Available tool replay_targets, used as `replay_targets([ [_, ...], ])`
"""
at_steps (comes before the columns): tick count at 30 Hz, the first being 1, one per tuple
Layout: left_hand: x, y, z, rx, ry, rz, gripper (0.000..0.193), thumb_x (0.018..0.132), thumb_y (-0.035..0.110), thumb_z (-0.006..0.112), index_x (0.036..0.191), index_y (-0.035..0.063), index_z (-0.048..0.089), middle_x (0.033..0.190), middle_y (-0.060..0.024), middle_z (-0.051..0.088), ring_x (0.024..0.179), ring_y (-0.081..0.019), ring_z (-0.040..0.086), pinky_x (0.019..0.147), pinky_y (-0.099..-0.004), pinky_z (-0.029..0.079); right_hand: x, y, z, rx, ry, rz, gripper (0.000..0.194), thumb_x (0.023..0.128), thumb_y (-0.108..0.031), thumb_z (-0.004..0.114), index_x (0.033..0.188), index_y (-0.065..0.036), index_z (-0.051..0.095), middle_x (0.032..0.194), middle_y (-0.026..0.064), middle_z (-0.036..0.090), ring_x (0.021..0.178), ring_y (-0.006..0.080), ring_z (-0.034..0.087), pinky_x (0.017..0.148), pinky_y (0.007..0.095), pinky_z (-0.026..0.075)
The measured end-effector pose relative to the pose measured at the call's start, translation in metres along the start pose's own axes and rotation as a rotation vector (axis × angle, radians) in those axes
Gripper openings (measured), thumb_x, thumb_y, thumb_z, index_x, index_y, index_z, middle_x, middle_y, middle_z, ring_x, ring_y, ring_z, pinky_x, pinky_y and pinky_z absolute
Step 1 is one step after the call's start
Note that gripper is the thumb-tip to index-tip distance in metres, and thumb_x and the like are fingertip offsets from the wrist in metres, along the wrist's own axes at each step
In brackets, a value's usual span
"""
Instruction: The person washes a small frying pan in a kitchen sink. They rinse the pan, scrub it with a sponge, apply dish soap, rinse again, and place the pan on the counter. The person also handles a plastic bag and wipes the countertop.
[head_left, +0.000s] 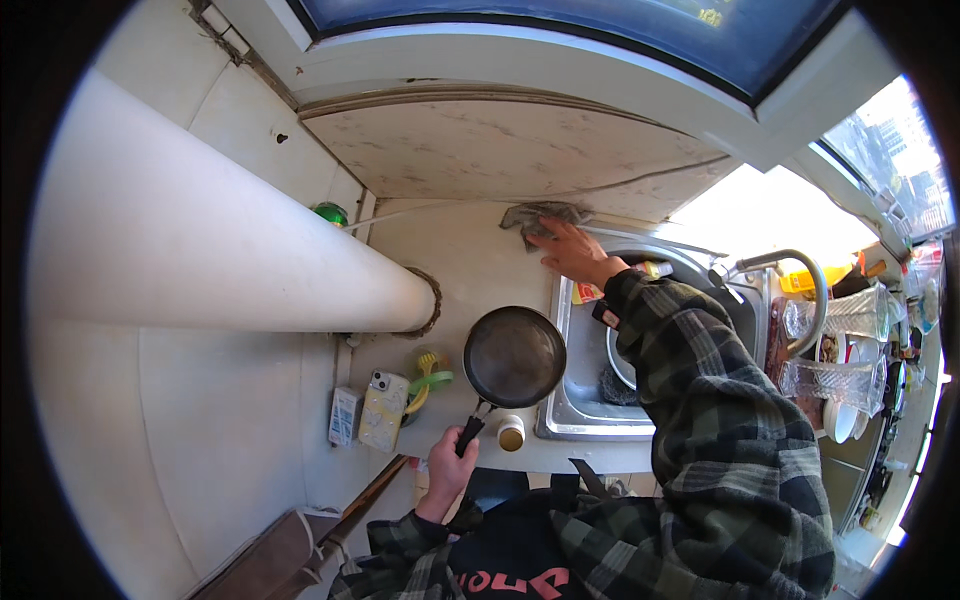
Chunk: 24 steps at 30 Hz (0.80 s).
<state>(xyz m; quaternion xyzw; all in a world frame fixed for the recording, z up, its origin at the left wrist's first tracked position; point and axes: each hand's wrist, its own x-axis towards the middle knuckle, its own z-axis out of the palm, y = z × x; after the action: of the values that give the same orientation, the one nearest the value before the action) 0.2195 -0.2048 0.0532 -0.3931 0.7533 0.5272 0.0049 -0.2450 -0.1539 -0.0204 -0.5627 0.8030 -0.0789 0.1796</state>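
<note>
My left hand (450, 466) grips the black handle of a small dark frying pan (514, 357). The pan is over the countertop, beside the left rim of the stainless steel sink (555, 409). A small jar (511, 433) stands close to the pan's handle. Reaching across the sink's far left corner, my right hand (571, 251) has its fingers spread on a crumpled grey cloth (541, 217) at the back of the counter. Whether those fingers pinch the cloth is unclear. My right sleeve hides much of the sink, where part of a bowl (621, 360) and a dark scouring pad (616, 388) show.
A thick white pipe (247, 225) slants down into the counter at left. Near it are a phone in a decorated case (384, 411), a small box (345, 417) and a yellow-handled utensil (427, 367). Beyond the faucet (814, 277) stand ribbed glass vases (836, 384) and dishes.
</note>
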Motion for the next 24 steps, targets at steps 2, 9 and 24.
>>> replay_targets([
  [2,-0.004,0.005,0.002,0.006,0.035,-0.003,0.02,0.092,0.014,0.07,0.106,0.0003,0.064,0.081,-0.0125,0.069,0.071,-0.0209,0.066,0.068,-0.0351,0.052,-0.02,-0.005,0.009,0.055,-0.01,-0.047,0.057,0.097,-0.027,0.06,0.152,-0.022,0.048,0.163,0.0145,0.031,0.148,0.0373,0.033,0.122,0.0452,0.031],
  [9,-0.018,0.044,0.0,-0.115,0.081,0.126,0.018,0.094,0.012,0.068,0.104,-0.0021,0.064,0.077,-0.0053,0.064,0.07,-0.0095,0.056,0.063,-0.029,0.046,-0.114,-0.071,0.025,0.245,-0.041,-0.218,0.037,0.097,-0.024,0.057,0.13,-0.009,0.064,0.145,0.0139,0.054,0.136,0.0311,0.048,0.111,0.039,0.044],
  [24,-0.034,0.066,0.011,-0.297,0.084,0.098,0.015,0.098,0.014,0.065,0.101,-0.0001,0.061,0.079,0.0052,0.054,0.068,-0.0034,0.045,0.059,-0.0233,0.037,-0.294,0.02,0.07,0.406,0.058,0.307,0.011,0.083,-0.012,0.067,0.083,-0.005,0.076,0.085,0.0176,0.073,0.081,0.0385,0.072,0.075,0.0454,0.057],
])
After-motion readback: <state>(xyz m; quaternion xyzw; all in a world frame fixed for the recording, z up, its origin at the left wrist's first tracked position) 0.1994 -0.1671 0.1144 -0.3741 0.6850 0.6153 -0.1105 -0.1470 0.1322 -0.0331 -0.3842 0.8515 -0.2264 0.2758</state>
